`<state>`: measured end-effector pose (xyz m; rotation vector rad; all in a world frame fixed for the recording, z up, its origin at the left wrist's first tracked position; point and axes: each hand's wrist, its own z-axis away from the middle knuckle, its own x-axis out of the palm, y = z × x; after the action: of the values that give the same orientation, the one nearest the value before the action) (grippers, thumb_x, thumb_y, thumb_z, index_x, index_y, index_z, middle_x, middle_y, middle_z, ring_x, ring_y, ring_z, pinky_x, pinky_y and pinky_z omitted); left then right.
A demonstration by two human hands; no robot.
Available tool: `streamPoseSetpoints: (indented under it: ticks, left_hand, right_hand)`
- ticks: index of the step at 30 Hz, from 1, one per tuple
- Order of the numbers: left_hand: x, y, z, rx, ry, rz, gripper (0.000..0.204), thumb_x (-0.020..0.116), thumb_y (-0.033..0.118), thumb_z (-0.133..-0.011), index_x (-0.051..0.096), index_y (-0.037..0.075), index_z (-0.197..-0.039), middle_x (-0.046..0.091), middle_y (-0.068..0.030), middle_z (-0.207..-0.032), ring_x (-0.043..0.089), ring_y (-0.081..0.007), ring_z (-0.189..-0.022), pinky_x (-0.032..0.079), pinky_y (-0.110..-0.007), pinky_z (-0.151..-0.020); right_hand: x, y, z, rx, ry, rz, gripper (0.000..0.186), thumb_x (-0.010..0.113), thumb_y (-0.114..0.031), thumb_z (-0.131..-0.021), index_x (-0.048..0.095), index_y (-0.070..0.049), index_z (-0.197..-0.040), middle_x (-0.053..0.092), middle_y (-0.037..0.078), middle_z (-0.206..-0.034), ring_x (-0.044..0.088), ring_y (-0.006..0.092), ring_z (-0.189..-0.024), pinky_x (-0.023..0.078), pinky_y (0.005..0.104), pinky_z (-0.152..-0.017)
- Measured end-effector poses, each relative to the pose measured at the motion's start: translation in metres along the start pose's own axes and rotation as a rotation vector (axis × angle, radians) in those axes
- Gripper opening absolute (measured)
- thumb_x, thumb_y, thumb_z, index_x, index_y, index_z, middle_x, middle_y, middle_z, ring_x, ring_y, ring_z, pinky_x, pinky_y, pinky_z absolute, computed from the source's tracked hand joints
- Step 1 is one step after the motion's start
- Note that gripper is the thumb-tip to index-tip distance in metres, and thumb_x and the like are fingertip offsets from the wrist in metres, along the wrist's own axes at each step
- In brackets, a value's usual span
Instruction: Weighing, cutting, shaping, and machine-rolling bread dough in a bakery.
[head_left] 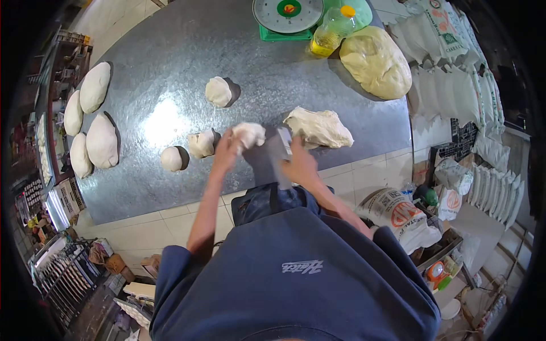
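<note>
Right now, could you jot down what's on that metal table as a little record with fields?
surface: metal table
left hand: holds a dough piece
right hand: grips a scraper
cut-from lump: just right of the hands
small balls: three
big mound: far right corner
long loaves: four along the left edge
far edge: scale, oil bottle
</note>
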<state>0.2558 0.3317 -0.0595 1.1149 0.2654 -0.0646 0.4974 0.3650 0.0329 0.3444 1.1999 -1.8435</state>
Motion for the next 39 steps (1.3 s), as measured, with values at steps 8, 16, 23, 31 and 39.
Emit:
streamPoseSetpoints:
  ticks: [8,16,23,31,39]
  left_hand:
    - [0.070,0.024,0.071,-0.034,0.592,-0.123,0.060,0.062,0.037,-0.089,0.042,-0.001,-0.131,0.050,-0.0219,-0.112,0.051,-0.0294,-0.099,0.043,-0.037,-0.089]
    - [0.062,0.008,0.056,-0.065,0.466,-0.148,0.063,0.065,0.035,-0.087,0.041,-0.005,-0.128,0.048,-0.0265,-0.117,0.051,-0.0337,-0.105,0.044,-0.037,-0.089]
    - [-0.024,0.055,0.037,0.131,0.700,0.130,0.071,0.073,0.027,-0.079,0.036,-0.003,-0.131,0.048,-0.0226,-0.120,0.054,-0.0300,-0.108,0.043,-0.037,-0.094]
    - [-0.083,0.085,-0.032,0.372,0.758,-0.518,0.069,0.078,0.037,-0.074,0.047,0.003,-0.126,0.049,-0.0194,-0.124,0.046,-0.0328,-0.116,0.037,-0.041,-0.099]
    - [0.132,0.104,-0.086,0.576,0.036,0.010,0.037,0.052,0.013,-0.090,0.053,0.008,-0.126,0.052,-0.0106,-0.132,0.053,-0.0295,-0.115,0.041,-0.037,-0.096]
  right_hand:
    - [-0.029,-0.002,-0.013,-0.046,0.203,0.075,0.050,0.060,-0.011,-0.078,0.036,-0.003,-0.121,0.061,0.024,-0.094,0.060,0.0467,-0.079,0.047,0.0507,-0.066]
    - [0.079,-0.038,-0.063,-0.253,0.043,0.432,0.049,0.061,-0.015,-0.078,0.039,-0.003,-0.120,0.061,0.023,-0.096,0.061,0.0447,-0.079,0.046,0.0542,-0.066]
    - [0.035,-0.057,-0.042,-0.224,0.114,-0.216,0.050,0.068,-0.017,-0.074,0.042,-0.001,-0.114,0.061,0.020,-0.092,0.062,0.0400,-0.082,0.048,0.0459,-0.070]
    - [-0.077,0.039,-0.058,0.227,0.482,0.006,0.044,0.064,-0.009,-0.074,0.040,0.000,-0.111,0.059,0.021,-0.088,0.060,0.0392,-0.074,0.047,0.0439,-0.069]
    - [-0.032,0.033,-0.154,0.078,0.495,-0.101,0.043,0.063,-0.009,-0.076,0.039,0.002,-0.110,0.058,0.023,-0.087,0.059,0.0414,-0.073,0.047,0.0461,-0.067]
